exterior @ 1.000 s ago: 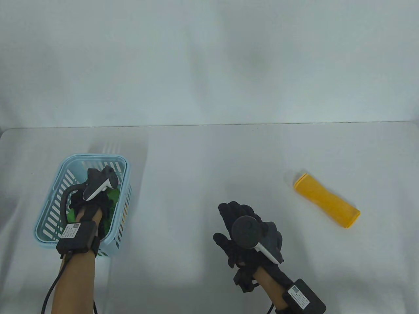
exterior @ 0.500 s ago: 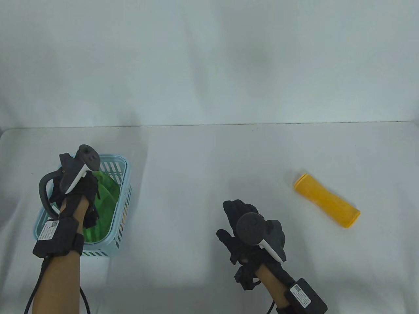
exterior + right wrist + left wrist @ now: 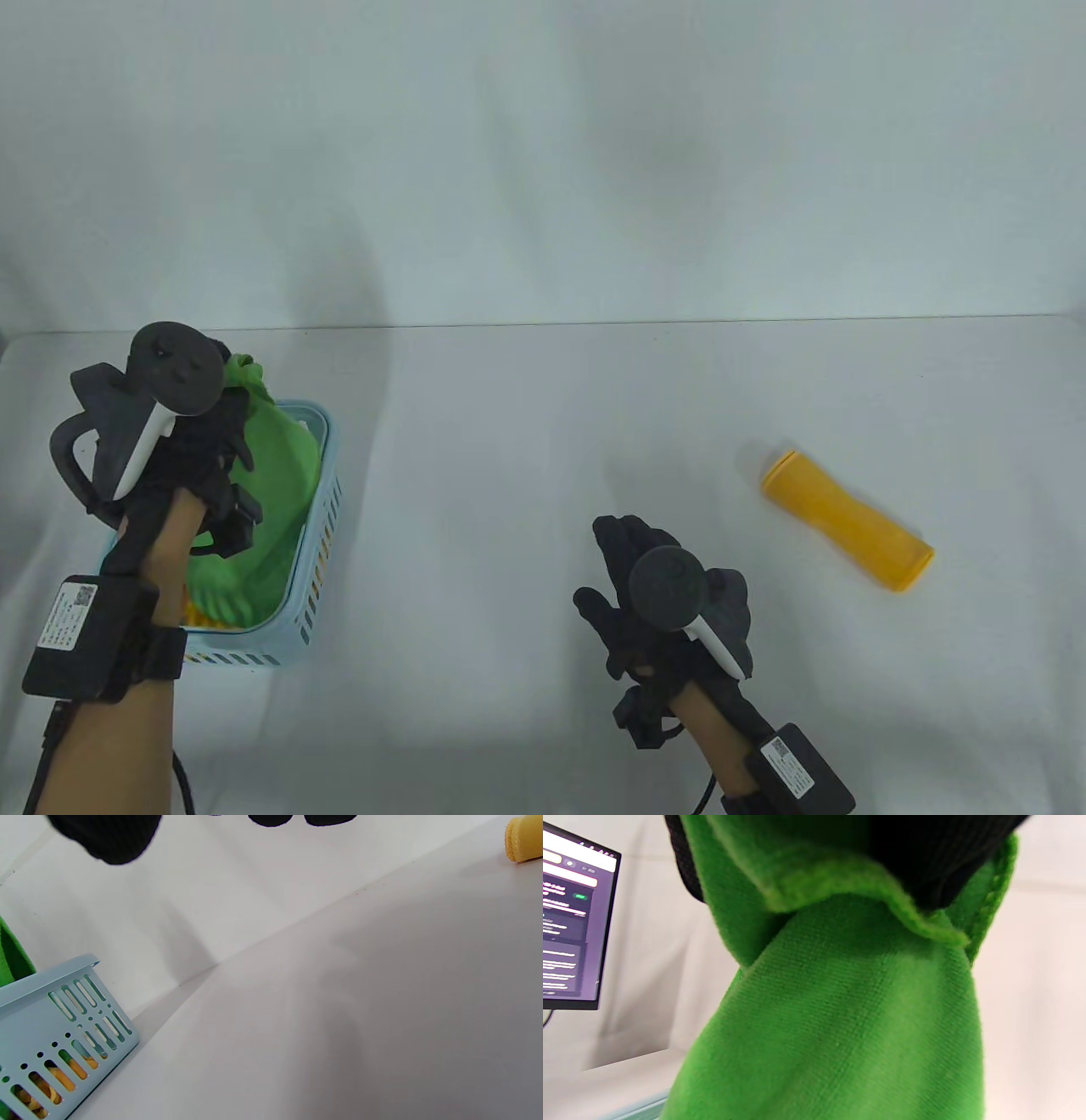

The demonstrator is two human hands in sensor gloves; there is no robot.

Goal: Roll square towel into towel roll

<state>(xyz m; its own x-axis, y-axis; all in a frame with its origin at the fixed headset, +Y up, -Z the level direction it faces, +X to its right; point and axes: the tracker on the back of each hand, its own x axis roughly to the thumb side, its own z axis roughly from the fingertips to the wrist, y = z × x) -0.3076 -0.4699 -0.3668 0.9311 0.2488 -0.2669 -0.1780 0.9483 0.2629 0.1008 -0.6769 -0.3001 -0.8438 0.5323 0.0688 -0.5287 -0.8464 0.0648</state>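
A: Two gloved hands show; what does each do?
B: My left hand (image 3: pixel 191 441) pinches the green towel (image 3: pixel 276 475) at its top, so the cloth hangs down into the blue basket (image 3: pixel 327 509); I judge that lifts it free for spreading.
A: And the other?
B: My right hand (image 3: pixel 657 598) hovers over the white tabletop (image 3: pixel 509 475), fingers spread, gripping nothing, likely waiting; a finished yellow roll (image 3: pixel 848 519) lies well apart to its right.

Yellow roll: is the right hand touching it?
No, the right hand hovers apart from the yellow roll on the table.
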